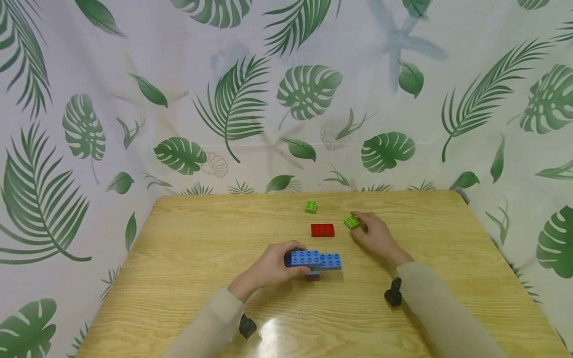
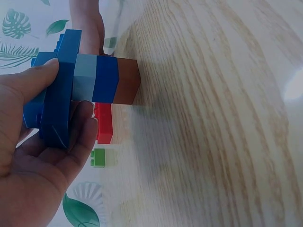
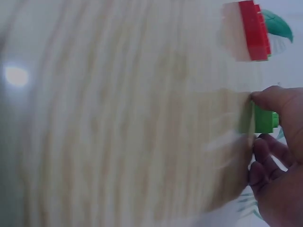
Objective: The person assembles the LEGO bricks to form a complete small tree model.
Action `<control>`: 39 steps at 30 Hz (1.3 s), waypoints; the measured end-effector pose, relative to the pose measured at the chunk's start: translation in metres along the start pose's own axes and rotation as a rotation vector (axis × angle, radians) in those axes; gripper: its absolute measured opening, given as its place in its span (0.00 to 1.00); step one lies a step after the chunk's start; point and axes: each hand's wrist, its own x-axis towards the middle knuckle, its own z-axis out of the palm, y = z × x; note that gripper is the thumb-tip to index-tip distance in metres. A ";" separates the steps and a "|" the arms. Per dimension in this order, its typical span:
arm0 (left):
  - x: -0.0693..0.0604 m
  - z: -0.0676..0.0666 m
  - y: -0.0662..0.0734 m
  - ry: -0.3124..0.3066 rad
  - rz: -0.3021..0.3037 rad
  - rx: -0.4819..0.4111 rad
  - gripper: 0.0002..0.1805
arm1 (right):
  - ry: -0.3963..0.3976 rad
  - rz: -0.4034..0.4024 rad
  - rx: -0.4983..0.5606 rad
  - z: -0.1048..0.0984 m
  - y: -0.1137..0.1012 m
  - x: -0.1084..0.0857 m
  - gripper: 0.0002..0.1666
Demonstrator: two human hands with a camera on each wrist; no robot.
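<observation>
My left hand grips a blue building-brick assembly just over the table, thumb on the near side. Under its wide blue bricks, the left wrist view shows a stem of a pale blue-grey brick, a blue brick and a brown brick. Farther back on the right, my right hand pinches a small lime-green brick at the tabletop, thumb on one side and fingertips on the other. The palm hides part of the assembly in the left wrist view.
A red brick lies between the two hands, slightly behind the blue assembly. Behind it sits a second lime-green brick, near the back edge of the wooden table. A leaf-patterned curtain hangs directly behind the table.
</observation>
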 end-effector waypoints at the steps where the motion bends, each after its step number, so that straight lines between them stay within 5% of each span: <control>1: 0.000 0.000 0.000 -0.001 0.000 0.001 0.25 | 0.005 -0.018 -0.017 0.001 0.002 0.001 0.36; 11: 0.000 0.000 0.000 -0.001 -0.001 0.007 0.26 | 0.034 -0.055 -0.034 0.003 0.006 0.003 0.31; 39: -0.001 -0.003 0.002 -0.006 -0.009 -0.001 0.25 | 0.034 0.049 -0.018 0.005 0.000 -0.001 0.33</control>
